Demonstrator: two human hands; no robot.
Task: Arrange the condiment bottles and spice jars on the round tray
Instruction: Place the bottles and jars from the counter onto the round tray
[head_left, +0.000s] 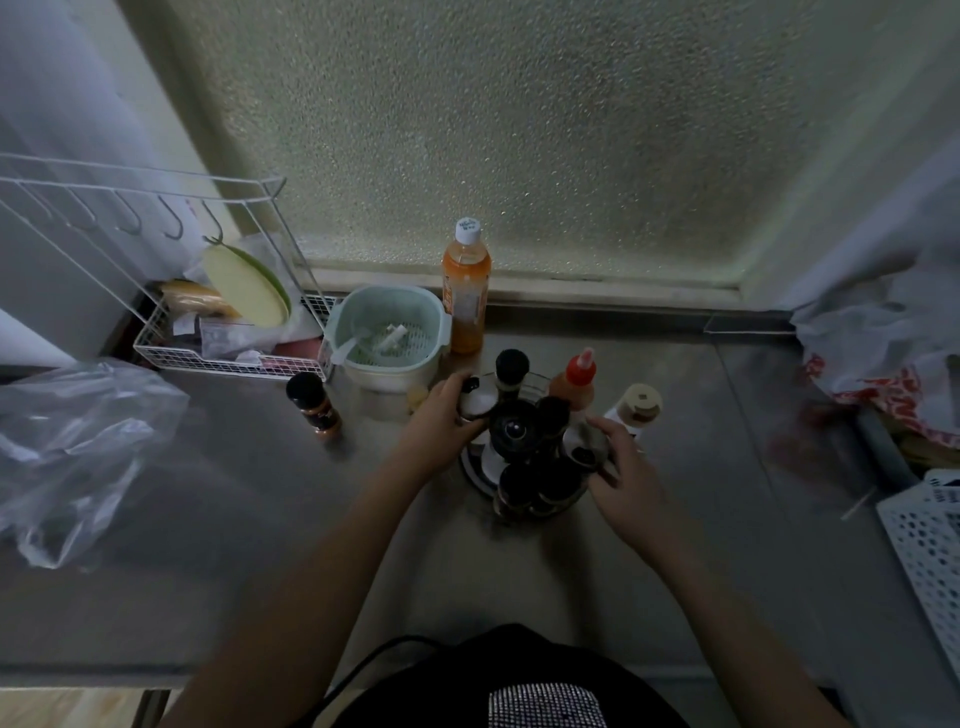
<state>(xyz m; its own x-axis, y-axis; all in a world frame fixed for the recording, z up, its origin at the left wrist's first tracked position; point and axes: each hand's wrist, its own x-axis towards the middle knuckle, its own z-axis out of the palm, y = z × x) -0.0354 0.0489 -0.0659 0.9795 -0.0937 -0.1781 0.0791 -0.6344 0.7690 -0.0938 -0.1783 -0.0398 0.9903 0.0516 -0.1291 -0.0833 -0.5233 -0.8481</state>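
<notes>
A round tray (474, 470) sits mid-counter, crowded with several dark-capped spice jars (540, 483) and a black-topped bottle (511, 369). My left hand (441, 415) is closed around a white-lidded jar (478, 402) at the tray's left rim. My right hand (621, 467) grips a jar (584, 444) on the tray's right side. A red-capped sauce bottle (576, 384) and a cream-capped bottle (636, 408) stand at the tray's far right; I cannot tell whether they are on it. One dark-capped spice jar (314, 405) stands alone on the counter to the left.
A tall orange bottle (466, 291) and a pale green strainer bowl (389, 338) stand behind the tray. A white wire rack (171, 332) is at the back left, a clear plastic bag (72, 452) on the left, bags (883, 332) and a white basket (930, 540) on the right.
</notes>
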